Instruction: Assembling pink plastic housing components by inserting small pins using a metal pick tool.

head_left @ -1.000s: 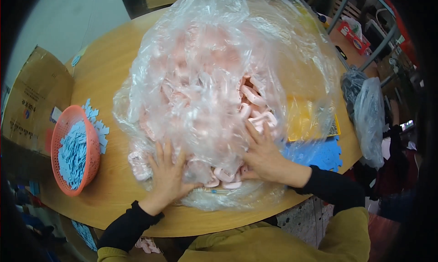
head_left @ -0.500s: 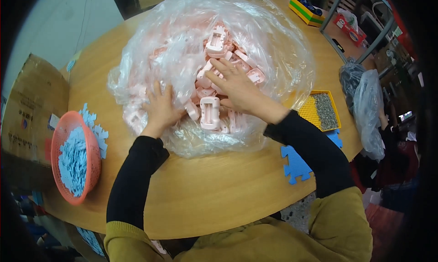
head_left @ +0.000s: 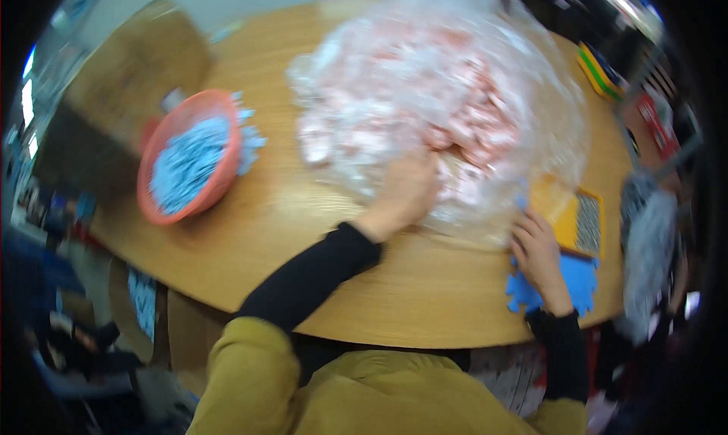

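A large clear plastic bag (head_left: pixel 557 124), spread open on the table, holds a heap of pale pink plastic housings (head_left: pixel 485 124). My left hand (head_left: pixel 409 189) reaches into the near side of the heap; motion blurs its fingers, so its grip is unclear. To the right, my right hand (head_left: pixel 537 249) is closed, with bent fingers at the bag's near right edge, just left of the yellow tray (head_left: pixel 563 224). A small blue bit shows by its fingertips, too blurred to name. Small grey metal parts (head_left: pixel 588 223) lie in the tray, by the blue foam mat (head_left: pixel 576 280).
A pink basket (head_left: pixel 227 173) full of light blue pieces (head_left: pixel 189 162) stands at the left, with more pieces spilled beside it. Behind it is a cardboard box (head_left: pixel 136 86). A yellow-and-green box (head_left: pixel 599 73) sits at the far right, near a metal frame (head_left: pixel 679 158).
My view has swung, so the bag now appears further right. My right hand has left the heap for the tray's side. My left hand has moved into the heap's near side.
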Tool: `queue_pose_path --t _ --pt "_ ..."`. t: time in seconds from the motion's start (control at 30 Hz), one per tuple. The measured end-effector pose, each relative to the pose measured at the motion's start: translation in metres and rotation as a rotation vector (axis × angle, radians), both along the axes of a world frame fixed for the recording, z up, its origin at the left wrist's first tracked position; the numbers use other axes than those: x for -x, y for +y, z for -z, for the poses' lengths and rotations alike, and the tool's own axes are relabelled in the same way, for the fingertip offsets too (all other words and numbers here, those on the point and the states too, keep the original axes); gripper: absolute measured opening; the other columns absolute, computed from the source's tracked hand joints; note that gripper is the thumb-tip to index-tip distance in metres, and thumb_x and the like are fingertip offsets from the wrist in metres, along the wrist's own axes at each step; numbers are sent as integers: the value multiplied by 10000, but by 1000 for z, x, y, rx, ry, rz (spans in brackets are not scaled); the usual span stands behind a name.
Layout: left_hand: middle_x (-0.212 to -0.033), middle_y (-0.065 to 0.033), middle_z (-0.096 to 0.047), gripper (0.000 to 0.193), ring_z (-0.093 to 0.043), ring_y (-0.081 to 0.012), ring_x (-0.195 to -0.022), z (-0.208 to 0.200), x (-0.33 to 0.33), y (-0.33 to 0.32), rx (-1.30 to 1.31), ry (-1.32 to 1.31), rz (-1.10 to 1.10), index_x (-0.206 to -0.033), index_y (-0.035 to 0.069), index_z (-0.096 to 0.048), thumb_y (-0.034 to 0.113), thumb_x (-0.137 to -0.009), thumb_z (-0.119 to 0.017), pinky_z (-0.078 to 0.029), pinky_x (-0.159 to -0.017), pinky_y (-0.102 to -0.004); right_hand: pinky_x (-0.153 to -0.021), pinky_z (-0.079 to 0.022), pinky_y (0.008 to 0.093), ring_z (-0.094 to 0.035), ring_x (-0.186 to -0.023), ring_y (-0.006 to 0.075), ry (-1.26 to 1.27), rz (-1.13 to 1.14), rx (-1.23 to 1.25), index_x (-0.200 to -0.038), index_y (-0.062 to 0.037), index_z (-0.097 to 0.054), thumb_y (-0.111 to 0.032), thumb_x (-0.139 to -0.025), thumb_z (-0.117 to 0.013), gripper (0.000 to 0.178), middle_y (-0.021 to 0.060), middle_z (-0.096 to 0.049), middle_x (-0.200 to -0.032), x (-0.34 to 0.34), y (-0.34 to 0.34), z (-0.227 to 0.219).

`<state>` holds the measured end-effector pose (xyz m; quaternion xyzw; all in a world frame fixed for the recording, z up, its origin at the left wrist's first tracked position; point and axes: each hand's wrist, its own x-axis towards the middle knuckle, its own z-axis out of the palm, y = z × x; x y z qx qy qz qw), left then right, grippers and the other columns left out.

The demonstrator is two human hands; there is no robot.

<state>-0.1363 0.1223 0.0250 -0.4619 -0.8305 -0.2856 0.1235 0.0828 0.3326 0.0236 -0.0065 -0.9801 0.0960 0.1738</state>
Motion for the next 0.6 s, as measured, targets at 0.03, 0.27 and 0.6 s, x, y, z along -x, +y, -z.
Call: queue_pose_path --t 0.03,0.27,0.6 --pt "-927 -207 -603 245 -596 -375 -862 16 9 0 36 -106 -76 -916 -1 -572 181 -777 -659 -482 -719 -478 -1000 -412 433 -499 -1196 356 18 -20 11 -929 3 -651 -32 -717 -672 217 140 -617 -1081 0 -4 4" --pt "-951 -219 -595 344 -586 -374 -906 27 -28 -8 83 -105 -49 -1009 -12 -560 192 -759 -681 -479 -809 -457 -989 -416 443 -513 -1188 366 15 19 61 -892 5 -664 -3 -716 -664 177 135 -633 -1019 -25 -5 12" --pt "-880 -16 -538 122 -557 -109 -769 -2 -35 -91 -905 -792 259 -967 82 -490 98 -909 -596 -527 -664 -292 -936 -439 399 -577 -1073 344 149 -30 311 -1015 14 -655 -54 -798 -647 228 169 -632 -1103 7 -66 -58"
